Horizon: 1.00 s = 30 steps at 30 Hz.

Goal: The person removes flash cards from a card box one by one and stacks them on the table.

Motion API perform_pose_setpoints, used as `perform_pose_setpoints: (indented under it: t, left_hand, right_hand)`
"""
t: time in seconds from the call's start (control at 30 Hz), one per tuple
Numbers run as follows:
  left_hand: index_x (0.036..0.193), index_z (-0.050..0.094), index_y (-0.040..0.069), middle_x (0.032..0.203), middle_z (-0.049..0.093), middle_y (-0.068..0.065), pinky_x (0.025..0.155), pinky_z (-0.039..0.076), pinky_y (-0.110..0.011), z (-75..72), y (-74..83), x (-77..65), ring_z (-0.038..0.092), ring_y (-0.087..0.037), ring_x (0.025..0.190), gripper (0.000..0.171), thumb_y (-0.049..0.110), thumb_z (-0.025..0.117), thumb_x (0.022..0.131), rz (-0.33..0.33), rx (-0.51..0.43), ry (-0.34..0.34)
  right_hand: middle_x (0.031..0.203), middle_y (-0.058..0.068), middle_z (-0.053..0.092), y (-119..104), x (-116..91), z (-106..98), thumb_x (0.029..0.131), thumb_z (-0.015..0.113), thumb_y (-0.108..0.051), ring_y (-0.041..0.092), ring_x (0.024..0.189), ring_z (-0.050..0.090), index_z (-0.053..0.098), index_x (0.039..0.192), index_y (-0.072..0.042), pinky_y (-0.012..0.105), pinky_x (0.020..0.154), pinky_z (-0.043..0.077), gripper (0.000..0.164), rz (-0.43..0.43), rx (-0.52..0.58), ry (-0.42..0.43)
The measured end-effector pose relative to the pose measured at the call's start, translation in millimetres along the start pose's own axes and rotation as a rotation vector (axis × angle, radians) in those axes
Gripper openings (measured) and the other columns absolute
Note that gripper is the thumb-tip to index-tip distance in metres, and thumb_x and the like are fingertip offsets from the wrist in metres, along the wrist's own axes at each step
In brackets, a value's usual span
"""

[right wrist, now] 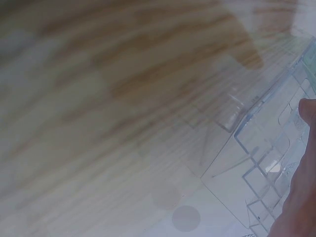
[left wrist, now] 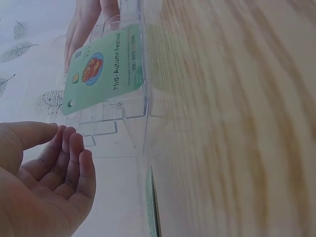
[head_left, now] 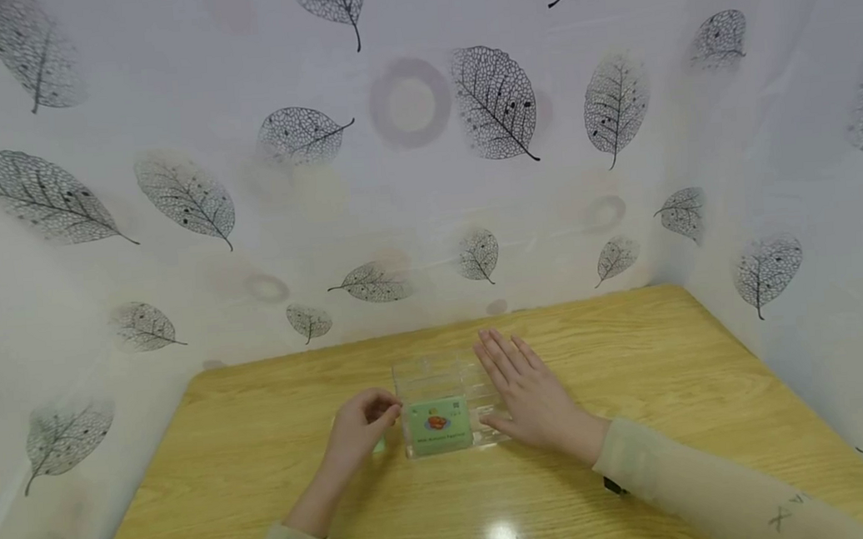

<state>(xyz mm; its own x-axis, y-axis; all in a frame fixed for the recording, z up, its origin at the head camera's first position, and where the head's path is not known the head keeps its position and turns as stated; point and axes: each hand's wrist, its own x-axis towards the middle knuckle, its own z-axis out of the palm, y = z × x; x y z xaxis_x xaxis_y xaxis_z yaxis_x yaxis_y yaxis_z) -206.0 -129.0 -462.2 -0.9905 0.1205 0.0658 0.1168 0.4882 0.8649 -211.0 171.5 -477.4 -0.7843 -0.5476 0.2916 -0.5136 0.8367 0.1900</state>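
Note:
A green card (head_left: 439, 426) with a picture of food on a plate and the words Mid-Autumn Festival stands in a clear plastic tiered holder (head_left: 427, 372). At the holder's left edge is my left hand (head_left: 363, 424), its fingers loosely curved and the thumb tip close to the index fingertip. In the left wrist view, nothing shows between those fingertips. My right hand (head_left: 534, 396) lies with straight fingers over the right part of the holder, and its thumb points toward the card. A second green card (left wrist: 152, 202) lies flat on the table, mostly hidden behind the left hand in the head view.
The wooden table (head_left: 264, 448) carries the holder near its middle. A white leaf-patterned curtain (head_left: 411, 196) surrounds the table at the back and sides.

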Motion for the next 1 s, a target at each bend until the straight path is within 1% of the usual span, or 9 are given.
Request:
perform_pose_setpoints:
  t: [0.17,0.27,0.5,0.67,0.8,1.0]
  left_hand:
    - [0.101,0.076,0.002,0.095,0.077,-0.009,0.075,0.055,-0.017,0.8,1.9,1.3,0.067,-0.012,0.084,0.004,0.003,0.074,0.097,0.006,0.008,0.009]
    - [0.102,0.076,0.001,0.096,0.078,-0.01,0.075,0.056,-0.016,1.3,2.2,0.9,0.069,-0.014,0.086,0.006,0.001,0.073,0.097,0.011,-0.002,0.007]
    - [0.106,0.078,-0.001,0.102,0.08,-0.014,0.074,0.057,-0.015,2.7,1.6,-1.4,0.075,-0.02,0.09,0.012,-0.003,0.07,0.098,0.01,-0.024,-0.009]
    - [0.107,0.078,-0.002,0.102,0.08,-0.015,0.074,0.058,-0.015,3.6,2.6,-1.3,0.075,-0.021,0.09,0.013,-0.003,0.07,0.098,0.007,-0.033,-0.016]
    - [0.107,0.078,-0.002,0.101,0.08,-0.015,0.074,0.058,-0.015,4.1,4.1,-2.2,0.075,-0.021,0.09,0.013,-0.004,0.07,0.097,0.013,-0.024,-0.015]
    - [0.105,0.079,-0.001,0.099,0.081,-0.013,0.074,0.059,-0.018,4.8,4.9,-2.2,0.074,-0.019,0.088,0.01,-0.001,0.072,0.097,0.02,-0.005,-0.009]
  right_hand:
    - [0.178,0.021,0.014,0.6,1.1,-0.1,0.098,0.057,-0.07,0.037,0.166,0.014,0.016,0.168,0.001,0.053,0.135,0.015,0.108,0.006,-0.03,-0.028]
    - [0.178,0.021,0.012,0.8,1.3,-0.5,0.099,0.056,-0.071,0.037,0.166,0.014,0.015,0.168,0.0,0.053,0.135,0.015,0.108,0.006,-0.044,-0.042]
    - [0.179,0.02,0.004,0.5,0.9,-1.9,0.099,0.055,-0.072,0.036,0.167,0.008,0.012,0.168,0.0,0.053,0.136,0.012,0.109,0.013,-0.033,-0.076]
    - [0.179,0.019,0.004,0.7,1.3,-1.3,0.098,0.056,-0.071,0.036,0.167,0.008,0.012,0.169,-0.001,0.053,0.136,0.012,0.109,0.012,-0.029,-0.066]
    - [0.179,0.019,0.005,1.3,0.5,0.7,0.098,0.057,-0.071,0.036,0.167,0.009,0.013,0.169,0.0,0.053,0.135,0.013,0.109,0.008,-0.023,-0.051]
    - [0.179,0.019,0.006,1.4,-0.1,2.3,0.098,0.058,-0.071,0.036,0.167,0.01,0.014,0.168,0.0,0.053,0.136,0.013,0.109,0.008,-0.024,-0.04]
